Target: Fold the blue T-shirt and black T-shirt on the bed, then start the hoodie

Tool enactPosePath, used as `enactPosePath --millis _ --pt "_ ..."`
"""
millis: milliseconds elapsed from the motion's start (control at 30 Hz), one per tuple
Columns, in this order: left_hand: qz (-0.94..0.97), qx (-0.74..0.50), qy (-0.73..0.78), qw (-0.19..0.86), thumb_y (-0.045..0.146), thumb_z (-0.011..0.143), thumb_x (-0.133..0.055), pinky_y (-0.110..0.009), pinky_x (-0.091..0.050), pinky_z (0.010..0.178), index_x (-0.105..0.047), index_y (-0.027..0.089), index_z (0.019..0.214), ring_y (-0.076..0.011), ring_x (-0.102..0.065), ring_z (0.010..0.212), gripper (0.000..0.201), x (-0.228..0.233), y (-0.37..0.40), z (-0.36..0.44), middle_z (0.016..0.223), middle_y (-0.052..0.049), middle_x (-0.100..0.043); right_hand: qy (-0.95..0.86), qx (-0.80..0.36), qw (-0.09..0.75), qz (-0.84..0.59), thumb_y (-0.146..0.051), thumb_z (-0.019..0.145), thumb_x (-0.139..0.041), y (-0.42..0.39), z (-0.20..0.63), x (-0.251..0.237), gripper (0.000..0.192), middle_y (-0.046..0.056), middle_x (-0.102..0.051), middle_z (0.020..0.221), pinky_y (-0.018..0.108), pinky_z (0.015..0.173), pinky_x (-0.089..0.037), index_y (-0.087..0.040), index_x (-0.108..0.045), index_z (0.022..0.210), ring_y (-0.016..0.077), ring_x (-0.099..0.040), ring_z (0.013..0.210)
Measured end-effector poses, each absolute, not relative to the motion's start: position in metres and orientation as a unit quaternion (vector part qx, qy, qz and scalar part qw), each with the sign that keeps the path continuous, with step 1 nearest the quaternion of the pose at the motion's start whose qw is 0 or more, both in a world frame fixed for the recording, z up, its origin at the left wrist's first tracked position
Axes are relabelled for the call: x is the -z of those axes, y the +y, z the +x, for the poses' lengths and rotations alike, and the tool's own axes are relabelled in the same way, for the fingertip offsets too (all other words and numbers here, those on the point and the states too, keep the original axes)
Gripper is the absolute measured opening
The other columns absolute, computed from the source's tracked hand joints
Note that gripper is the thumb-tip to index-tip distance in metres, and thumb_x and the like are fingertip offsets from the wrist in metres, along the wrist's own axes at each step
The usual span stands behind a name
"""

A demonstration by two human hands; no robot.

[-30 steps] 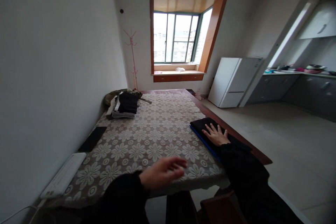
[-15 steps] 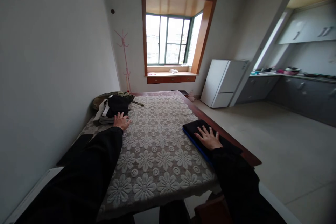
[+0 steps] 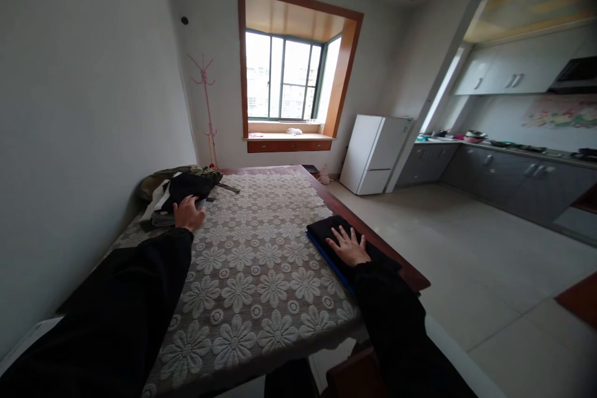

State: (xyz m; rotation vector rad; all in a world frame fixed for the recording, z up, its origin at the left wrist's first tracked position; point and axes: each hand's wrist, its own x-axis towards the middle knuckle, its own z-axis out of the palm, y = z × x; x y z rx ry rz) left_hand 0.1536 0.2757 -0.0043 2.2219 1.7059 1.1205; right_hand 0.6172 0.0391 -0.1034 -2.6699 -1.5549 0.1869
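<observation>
Both arms out front, hands palm-down.
Left arm stretched long and forward-left, dark sleeve to the wrist, left hand [image 3: 188, 213] palm down at far reach, fingers [image 3: 191, 201] pointing away and slightly curled, not closed on anything visible. Right arm bent nearer the body, dark sleeve bunched at the wrist, right hand [image 3: 349, 246] flat and open, fingers [image 3: 344, 234] spread and straight, pointing forward-left, thumb out to the left. Hands well apart.

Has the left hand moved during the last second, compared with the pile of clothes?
Yes. The left hand went forward from the near table edge to the pile of clothes.
</observation>
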Motion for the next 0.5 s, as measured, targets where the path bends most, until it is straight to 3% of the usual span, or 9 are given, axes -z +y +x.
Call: enactPosePath --millis 133,267,400,500 --pt "0.717 -0.431 0.547 0.036 0.014 0.096 -0.052 -0.058 -0.015 0.127 -0.055 0.003 0.132 -0.0308 -0.044 0.143 0.038 -0.026 0.263 0.156 0.147 -0.016 -0.057 -0.501 -0.055 0.041 -0.863 -0.070 0.101 -0.023 0.039 0.616 0.105 0.076 0.001 -0.017 0.175 0.069 0.124 -0.004 -0.032 -0.027 0.166 0.0385 -0.002 0.160" --pt "0.758 -0.461 0.462 0.002 0.020 0.095 -0.052 -0.054 -0.009 0.131 -0.065 0.021 0.132 -0.0294 -0.051 0.141 0.040 -0.016 0.171 0.157 0.146 -0.009 -0.061 -0.505 -0.039 0.079 -0.858 -0.065 0.101 -0.029 0.037 0.617 0.102 0.071 0.004 -0.027 0.172 0.071 0.123 -0.005 -0.029 -0.037 0.162 0.0393 -0.010 0.160" --pt "0.887 -0.283 0.325 0.165 0.024 0.096 -0.050 -0.054 -0.011 0.133 -0.074 0.041 0.119 -0.0256 -0.065 0.127 0.038 0.037 0.040 0.144 0.131 0.002 -0.073 -0.561 0.014 0.195 -0.804 -0.053 0.103 -0.035 0.024 0.594 0.084 0.058 0.008 -0.046 0.162 0.069 0.125 -0.006 -0.026 -0.050 0.153 0.0340 -0.031 0.155" --pt "0.856 -0.256 0.353 0.278 0.035 0.091 -0.063 -0.051 -0.028 0.129 -0.067 0.046 0.132 -0.0278 -0.065 0.128 0.043 0.075 -0.017 0.126 0.130 0.002 -0.074 -0.647 -0.023 0.317 -0.694 -0.050 0.103 -0.040 -0.001 0.538 0.069 0.052 0.011 -0.059 0.150 0.053 0.124 -0.031 -0.023 -0.059 0.143 0.0290 -0.051 0.142"
